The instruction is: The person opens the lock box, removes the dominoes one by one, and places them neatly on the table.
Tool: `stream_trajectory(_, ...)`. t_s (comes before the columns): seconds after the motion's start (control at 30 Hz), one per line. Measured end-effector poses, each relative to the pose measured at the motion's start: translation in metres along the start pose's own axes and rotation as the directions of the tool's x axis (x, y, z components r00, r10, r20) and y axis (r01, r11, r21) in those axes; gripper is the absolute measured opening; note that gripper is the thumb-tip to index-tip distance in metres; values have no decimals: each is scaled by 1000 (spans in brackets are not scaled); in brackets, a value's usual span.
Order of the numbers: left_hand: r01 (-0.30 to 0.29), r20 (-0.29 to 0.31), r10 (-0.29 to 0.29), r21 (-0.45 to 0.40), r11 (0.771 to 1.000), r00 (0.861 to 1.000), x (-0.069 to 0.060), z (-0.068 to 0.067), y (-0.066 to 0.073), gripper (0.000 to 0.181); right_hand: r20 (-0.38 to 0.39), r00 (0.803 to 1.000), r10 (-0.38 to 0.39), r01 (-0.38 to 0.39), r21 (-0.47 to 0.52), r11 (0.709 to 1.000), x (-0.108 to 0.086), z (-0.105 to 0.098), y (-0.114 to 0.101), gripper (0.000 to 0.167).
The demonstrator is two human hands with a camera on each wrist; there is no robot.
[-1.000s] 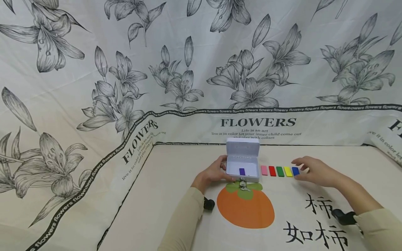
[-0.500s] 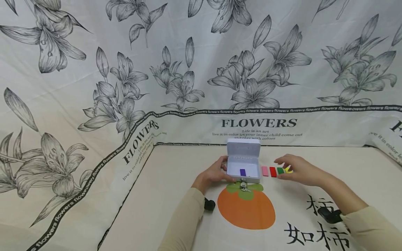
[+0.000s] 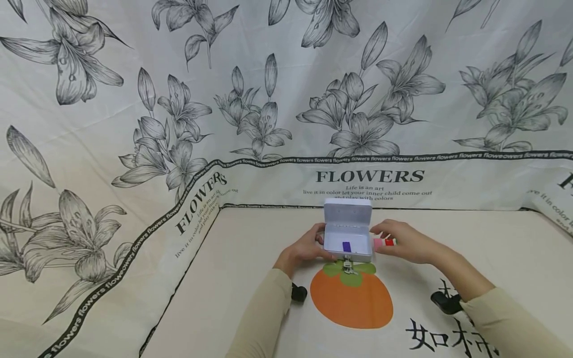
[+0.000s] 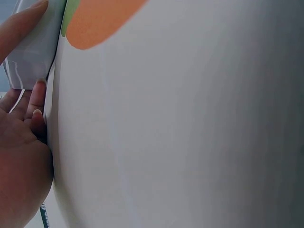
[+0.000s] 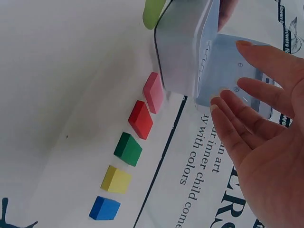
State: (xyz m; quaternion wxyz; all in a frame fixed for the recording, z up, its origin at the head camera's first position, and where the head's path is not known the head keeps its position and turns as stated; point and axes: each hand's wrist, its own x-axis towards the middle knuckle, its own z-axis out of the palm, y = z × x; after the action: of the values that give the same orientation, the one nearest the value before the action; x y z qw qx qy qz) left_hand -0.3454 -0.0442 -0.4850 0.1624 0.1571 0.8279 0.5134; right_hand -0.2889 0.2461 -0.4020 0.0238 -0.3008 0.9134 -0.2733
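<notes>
A small white box stands with its hinged lid raised, a purple block lying inside. My left hand grips the box's left side, thumb toward the front and fingers round the side. Just right of the box, my right hand hovers over the row of blocks, fingers spread and holding nothing. In the right wrist view that row runs from a pink block beside the box through a red block, a green block and a yellow block to a blue block.
Small keys hang at the box's front latch. Beneath lies a pale cloth with an orange persimmon print and black characters. A flower-printed curtain rises behind the table.
My right hand has moved left along the row, from the blue block to the pink and red ones by the box. The left hand stays on the box.
</notes>
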Motion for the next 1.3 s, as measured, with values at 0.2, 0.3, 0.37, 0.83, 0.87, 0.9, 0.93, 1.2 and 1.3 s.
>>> stream_trajectory(0.2, -2, 1, 2, -5, 1000, 1000, 2, 0, 0, 100, 7, 999, -39, 38, 22, 999, 13, 10, 0, 42)
stream_trajectory(0.3, -1, 4, 1, -3, 1000, 1000, 2, 0, 0, 100, 6, 998, -66, 66, 27, 997, 19, 16, 1, 40)
stream_trajectory(0.37, 2, 5, -2, -6, 1000, 1000, 2, -1, 0, 100, 10, 997, -76, 76, 31, 997, 23, 20, 1, 39)
stream_trajectory(0.83, -16, 17, 17, -21, 1000, 1000, 1, -2, -1, 98, 52, 997, -52, 50, 41, 998, 49, 36, 0, 34)
stream_trajectory(0.87, -15, 16, 15, -19, 1000, 1000, 2, -2, -1, 98, 53, 997, -53, 50, 45, 998, 50, 37, 0, 33)
stream_trajectory(0.9, -15, 15, 15, -21, 1000, 1000, 2, -1, -2, 98, 55, 997, -53, 51, 47, 998, 51, 38, 0, 33)
stream_trajectory(0.93, -13, 15, 13, -21, 1000, 1000, 2, -1, -2, 98, 55, 997, -55, 53, 48, 997, 52, 38, 1, 33)
stream_trajectory(1.2, -4, 12, 4, -3, 1000, 1000, 0, -1, 0, 98, 39, 996, -75, 73, 42, 996, 59, 44, 8, 33)
stream_trajectory(1.3, -12, 11, 12, -8, 1000, 1000, -1, -1, 0, 97, 45, 996, -76, 74, 35, 997, 62, 45, 9, 30)
